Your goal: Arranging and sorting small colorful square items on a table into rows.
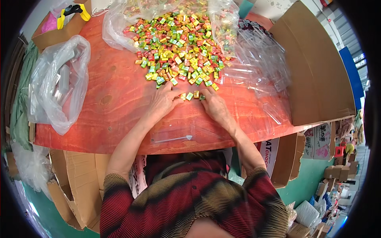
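A big heap of small wrapped blocks (178,47) in red, yellow and green lies on the red wooden table (107,99). A few of these blocks stand in a short row between my hands, a yellow-green one (189,96) in its middle. At the row's left end, my left hand (163,100) has its thumb and forefinger around a small block (183,96), other fingers reaching to the heap's edge. My right hand (215,105) closes on a dark green block (202,97) at the right end. A clear plastic case (174,137) lies nearer me.
Clear plastic cases (260,67) are piled right of the heap, beside a tall cardboard sheet (313,67). A clear bag (59,83) of plastic pieces sits at left. Behind it stands a box (59,35) with a yellow-and-black tool. Open cartons (81,186) stand below the table edge.
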`<state>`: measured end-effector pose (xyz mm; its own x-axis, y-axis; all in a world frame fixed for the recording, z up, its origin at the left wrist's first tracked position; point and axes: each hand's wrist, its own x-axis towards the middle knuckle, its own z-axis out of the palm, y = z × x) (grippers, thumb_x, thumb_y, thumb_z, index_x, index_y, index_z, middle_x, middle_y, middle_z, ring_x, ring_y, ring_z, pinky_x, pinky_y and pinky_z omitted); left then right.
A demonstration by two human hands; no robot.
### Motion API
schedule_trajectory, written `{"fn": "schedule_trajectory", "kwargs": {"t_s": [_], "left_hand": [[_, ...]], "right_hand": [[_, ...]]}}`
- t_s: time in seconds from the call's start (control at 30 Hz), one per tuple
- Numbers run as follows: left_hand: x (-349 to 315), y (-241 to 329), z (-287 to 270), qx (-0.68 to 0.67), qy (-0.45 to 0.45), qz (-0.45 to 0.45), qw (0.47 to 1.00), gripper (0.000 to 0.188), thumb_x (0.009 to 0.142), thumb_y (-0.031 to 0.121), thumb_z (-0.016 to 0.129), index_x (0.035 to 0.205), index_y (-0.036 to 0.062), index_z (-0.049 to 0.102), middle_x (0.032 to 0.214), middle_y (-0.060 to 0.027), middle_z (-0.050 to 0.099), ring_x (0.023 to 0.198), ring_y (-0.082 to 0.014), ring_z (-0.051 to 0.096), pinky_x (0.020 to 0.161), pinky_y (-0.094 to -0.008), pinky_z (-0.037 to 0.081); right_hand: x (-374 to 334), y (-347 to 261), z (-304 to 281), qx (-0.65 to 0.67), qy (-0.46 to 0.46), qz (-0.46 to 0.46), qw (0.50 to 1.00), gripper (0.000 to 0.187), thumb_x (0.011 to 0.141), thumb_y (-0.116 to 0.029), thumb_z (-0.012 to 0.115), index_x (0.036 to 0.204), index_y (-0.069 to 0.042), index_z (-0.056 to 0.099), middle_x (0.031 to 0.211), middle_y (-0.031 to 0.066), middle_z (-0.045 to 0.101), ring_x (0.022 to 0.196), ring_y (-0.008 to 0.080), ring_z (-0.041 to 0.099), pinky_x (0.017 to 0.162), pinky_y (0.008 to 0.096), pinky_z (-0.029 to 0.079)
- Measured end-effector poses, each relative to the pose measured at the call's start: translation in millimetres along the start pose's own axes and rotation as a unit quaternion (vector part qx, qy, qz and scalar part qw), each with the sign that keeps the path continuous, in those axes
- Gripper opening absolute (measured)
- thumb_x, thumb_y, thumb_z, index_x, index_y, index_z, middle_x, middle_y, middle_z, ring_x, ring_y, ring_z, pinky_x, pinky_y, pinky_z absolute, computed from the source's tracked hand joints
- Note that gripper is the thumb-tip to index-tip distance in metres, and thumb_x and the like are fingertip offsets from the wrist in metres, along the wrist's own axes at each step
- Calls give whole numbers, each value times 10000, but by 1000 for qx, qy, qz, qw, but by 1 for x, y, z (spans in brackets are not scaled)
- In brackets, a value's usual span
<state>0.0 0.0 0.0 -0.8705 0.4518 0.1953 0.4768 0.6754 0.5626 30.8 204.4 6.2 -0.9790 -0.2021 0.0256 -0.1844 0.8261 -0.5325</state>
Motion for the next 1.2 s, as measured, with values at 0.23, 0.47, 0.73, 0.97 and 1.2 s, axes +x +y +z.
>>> {"fn": "schedule_trajectory", "kwargs": {"t_s": [0.23,0.47,0.73,0.97,1.2], "left_hand": [[-1,1,7,22,32,47,998,298,698,224,692,978,135,641,934,-77,513,873,-270,530,731,-384,435],[0,2,11,34,44,47,997,299,695,223,689,980,151,635,948,-79,508,890,-267,525,728,-385,435],[-3,5,12,25,64,36,997,309,687,212,696,975,122,635,920,-96,503,864,-274,527,710,-388,436],[-2,8,10,16,54,32,998,308,691,205,695,973,97,632,934,-108,505,879,-291,530,712,-388,441],[-3,11,10,7,60,14,998,304,698,210,689,968,83,632,950,-114,507,887,-296,529,722,-390,442]], "right_hand": [[-1,9,-4,-5,97,-41,994,267,772,-49,549,1034,-51,498,976,171,521,812,370,559,656,436,475],[10,32,0,-123,144,30,981,168,809,-79,499,973,-40,502,946,187,518,710,381,571,572,458,476],[-2,7,-18,-86,37,35,995,269,769,-133,604,1024,-87,532,950,137,525,790,348,568,633,423,477],[7,-11,-11,-121,51,-137,982,434,637,-225,714,1022,-103,555,981,58,518,918,268,489,749,404,403],[6,-10,-2,-132,65,-141,979,404,662,-195,702,1038,-106,586,1050,70,530,909,252,489,778,377,375]]}}
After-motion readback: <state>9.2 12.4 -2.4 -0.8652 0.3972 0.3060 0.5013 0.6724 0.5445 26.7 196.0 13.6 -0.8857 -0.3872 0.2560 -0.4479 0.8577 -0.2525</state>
